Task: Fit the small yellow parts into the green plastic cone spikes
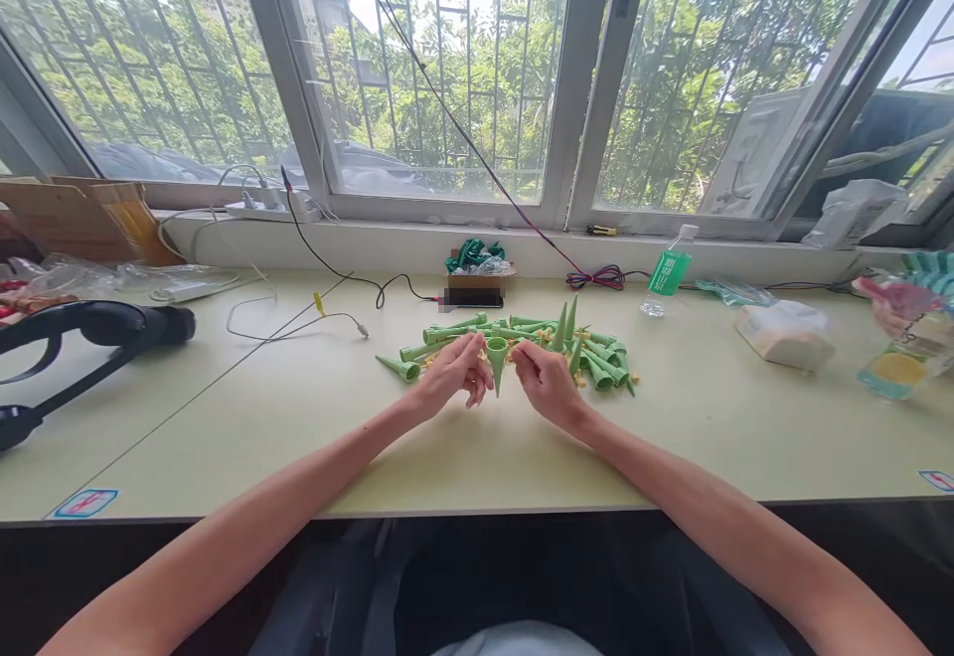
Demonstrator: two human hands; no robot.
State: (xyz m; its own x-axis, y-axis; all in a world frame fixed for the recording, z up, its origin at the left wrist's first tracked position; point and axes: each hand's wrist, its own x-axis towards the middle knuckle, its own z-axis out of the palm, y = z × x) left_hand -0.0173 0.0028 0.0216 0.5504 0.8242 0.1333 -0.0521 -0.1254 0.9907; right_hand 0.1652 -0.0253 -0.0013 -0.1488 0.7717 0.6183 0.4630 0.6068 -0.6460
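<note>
Fingers of the left hand (pixel 451 375) pinch a green cone (pixel 497 366) by its side, upright over the table (pixel 417 472), wide mouth up, point down. The right hand (pixel 550 383) is curled just beside it, thumb and forefinger drawn together; I cannot tell whether anything sits between them. Hollow and smooth-looking, the cone should be light, fairly stiff and perhaps slippery, best gripped around the wall below its rim. Beyond lie more green cones (pixel 602 374) and small yellow pieces (pixel 635 378), a few cones standing point up.
</note>
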